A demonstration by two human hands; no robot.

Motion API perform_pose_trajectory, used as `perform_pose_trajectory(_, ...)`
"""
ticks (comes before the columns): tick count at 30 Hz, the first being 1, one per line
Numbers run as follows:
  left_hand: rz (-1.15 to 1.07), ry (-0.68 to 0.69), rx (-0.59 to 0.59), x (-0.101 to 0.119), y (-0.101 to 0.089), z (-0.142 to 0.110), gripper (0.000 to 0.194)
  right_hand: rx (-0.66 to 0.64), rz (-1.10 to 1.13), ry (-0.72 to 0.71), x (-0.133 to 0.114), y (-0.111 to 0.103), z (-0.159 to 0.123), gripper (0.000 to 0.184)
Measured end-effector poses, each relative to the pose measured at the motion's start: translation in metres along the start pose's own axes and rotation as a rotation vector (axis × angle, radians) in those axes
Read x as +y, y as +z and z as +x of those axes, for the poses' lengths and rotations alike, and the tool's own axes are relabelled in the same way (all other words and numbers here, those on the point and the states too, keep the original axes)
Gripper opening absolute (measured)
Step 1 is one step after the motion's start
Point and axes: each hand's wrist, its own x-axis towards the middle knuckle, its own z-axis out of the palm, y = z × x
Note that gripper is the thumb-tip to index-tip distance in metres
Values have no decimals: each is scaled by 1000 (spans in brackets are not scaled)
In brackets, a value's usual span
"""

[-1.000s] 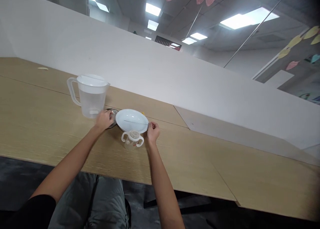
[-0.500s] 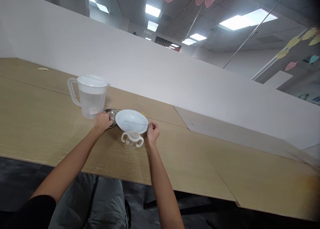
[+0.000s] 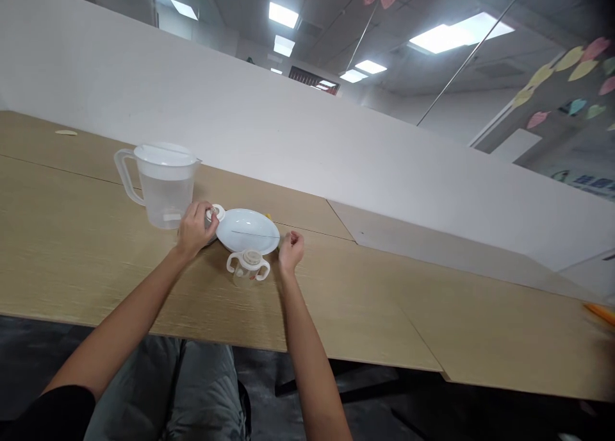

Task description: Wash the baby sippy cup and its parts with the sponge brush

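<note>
My left hand (image 3: 195, 229) is closed around a small white ring (image 3: 216, 213), pinching it between the fingers just left of the plate's rim. Under that hand a steel dish (image 3: 210, 240) shows only as a sliver. A white plate (image 3: 246, 231) lies on the wooden table (image 3: 77, 236), with a clear two-handled sippy cup (image 3: 248, 267) in front of it. My right hand (image 3: 291, 250) has loosely curled fingers and sits just off the plate's right edge, holding nothing. A clear plastic jug (image 3: 166, 194) with a white lid stands left of my left hand.
A small yellow object (image 3: 268, 216) peeks out behind the plate. A pale chip (image 3: 66, 132) lies at the table's far left. A white partition (image 3: 240, 120) runs along the table's back. A blurred orange object (image 3: 598, 314) shows at the right edge.
The white ring has appeared in my left hand, above the steel dish, which is now mostly covered. My right hand has come away from the plate's rim. The view has shifted slightly.
</note>
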Motion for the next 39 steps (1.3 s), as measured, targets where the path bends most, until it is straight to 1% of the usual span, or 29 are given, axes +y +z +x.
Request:
perform_pose_trajectory(3,-115,119,35,12,-1,-2,17,29,23,-41,-4,-2,-1,27)
perform_pose_trajectory(6,-168,216,58,25,-2,-5,16,57,59,-96,-15,-6,-3,32)
perform_pose_trajectory(8,-190,257,73,32,-2,-7,17,64,98,-144,-25,-11,-7,37)
perform_pose_trajectory(11,-206,292,81,40,-3,-9,18,47,160,-254,-40,-18,-15,40)
perform_pose_trajectory(13,-232,320,86,43,-3,-11,19,74,173,-403,-48,-24,-21,39)
perform_pose_trajectory(15,-281,356,89,44,-3,-13,21,69,144,-654,-52,-29,-27,33)
perform_pose_trajectory(17,-328,389,78,45,-3,-15,23,12,92,-924,-54,-31,-32,28)
perform_pose_trajectory(19,-364,413,64,47,-3,-17,24,-69,46,-1138,-56,-32,-38,29)
perform_pose_trajectory(20,-380,429,60,48,-3,-18,24,-108,34,-1215,-57,-31,-40,33)
perform_pose_trajectory(22,-413,475,61,52,-5,-19,25,-171,24,-1318,-60,-29,-44,42)
perform_pose_trajectory(24,-444,521,61,56,-7,-20,27,-218,22,-1365,-63,-28,-46,49)
perform_pose_trajectory(28,-502,548,77,62,-10,-19,31,-255,27,-1372,-62,-25,-45,52)
perform_pose_trajectory(33,-552,483,77,64,-10,-18,27,-242,-25,-1393,-53,-23,-41,50)
perform_pose_trajectory(39,-625,378,74,69,-11,-19,21,-192,25,-1445,-54,-25,-41,58)
